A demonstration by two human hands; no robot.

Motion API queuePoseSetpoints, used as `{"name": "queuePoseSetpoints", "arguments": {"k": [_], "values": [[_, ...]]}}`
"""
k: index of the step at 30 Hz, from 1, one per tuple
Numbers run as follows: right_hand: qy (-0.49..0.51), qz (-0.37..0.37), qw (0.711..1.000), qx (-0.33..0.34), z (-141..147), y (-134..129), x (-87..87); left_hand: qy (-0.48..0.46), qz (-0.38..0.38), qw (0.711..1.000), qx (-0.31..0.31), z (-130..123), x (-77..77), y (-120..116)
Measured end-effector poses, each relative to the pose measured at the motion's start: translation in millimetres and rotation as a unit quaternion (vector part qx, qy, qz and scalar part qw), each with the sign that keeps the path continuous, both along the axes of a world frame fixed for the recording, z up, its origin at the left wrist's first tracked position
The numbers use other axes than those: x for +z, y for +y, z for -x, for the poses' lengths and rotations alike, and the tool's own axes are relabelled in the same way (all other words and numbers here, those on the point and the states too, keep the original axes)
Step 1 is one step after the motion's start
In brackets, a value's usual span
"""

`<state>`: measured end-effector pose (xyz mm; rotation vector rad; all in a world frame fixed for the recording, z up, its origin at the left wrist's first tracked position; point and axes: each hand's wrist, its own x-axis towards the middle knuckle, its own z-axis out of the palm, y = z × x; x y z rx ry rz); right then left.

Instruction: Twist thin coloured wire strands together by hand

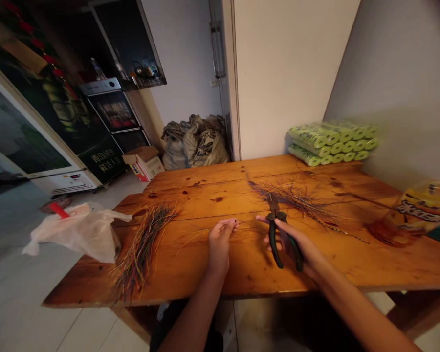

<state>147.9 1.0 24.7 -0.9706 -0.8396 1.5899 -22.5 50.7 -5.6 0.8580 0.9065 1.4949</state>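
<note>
My left hand (221,240) is over the middle of the wooden table, thumb and fingers pinched on a thin wire (194,235) that trails off to the left. In my right hand (289,244) is a pair of pliers (274,208) with dark handles, the jaws pointing away from me. Beyond the pliers lies a loose spread of thin coloured wires (297,198). To the left of my left hand rests a thick bundle of coloured wires (144,247). What exactly the left fingertips cover is too small to make out.
A white plastic bag (82,232) stands at the table's (220,278) left edge. Packed green rolls (333,142) lie at the back right, and a yellow-labelled container (414,210) is at the right. Sacks (196,142) and a cardboard box (144,162) sit on the floor behind.
</note>
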Motion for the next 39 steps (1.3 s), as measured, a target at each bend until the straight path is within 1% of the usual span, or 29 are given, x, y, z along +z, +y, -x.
{"name": "queuePoseSetpoints", "arguments": {"k": [2,3,5,6,8,12,16,20,27,34,39], "values": [[-0.063,-0.016,0.998,-0.011,6,0,-1.8,-0.014,-0.011,0.999,0.028,2,0.1,1],[-0.087,-0.020,0.996,-0.003,11,-1,-3.5,-0.019,-0.014,0.999,0.039,3,0.5,1],[-0.114,-0.019,0.993,0.036,22,-3,-8.1,-0.016,-0.023,0.998,0.057,4,1.7,0],[-0.123,-0.017,0.990,0.060,28,-5,-10.8,-0.005,-0.031,0.997,0.064,4,2.2,-1],[-0.154,-0.030,0.984,0.087,40,-8,-16.2,0.028,-0.047,0.996,0.074,5,3.1,-2],[-0.208,-0.064,0.972,0.084,51,-9,-24.4,0.072,-0.056,0.993,0.074,4,4.5,-5],[-0.220,-0.066,0.971,0.064,51,-6,-27.5,0.082,-0.053,0.992,0.077,4,6.1,-8],[-0.215,-0.073,0.973,0.051,49,-5,-24.9,0.103,-0.058,0.990,0.079,3,7.4,-10],[-0.260,-0.109,0.958,0.045,47,-9,-21.3,0.112,-0.060,0.987,0.103,3,5.0,-9],[-0.252,-0.094,0.963,0.031,46,-7,-23.7,0.146,-0.067,0.984,0.082,1,6.0,-10],[-0.277,-0.071,0.958,0.027,45,-4,-24.5,0.160,-0.066,0.982,0.070,-1,4.7,-8]]}}
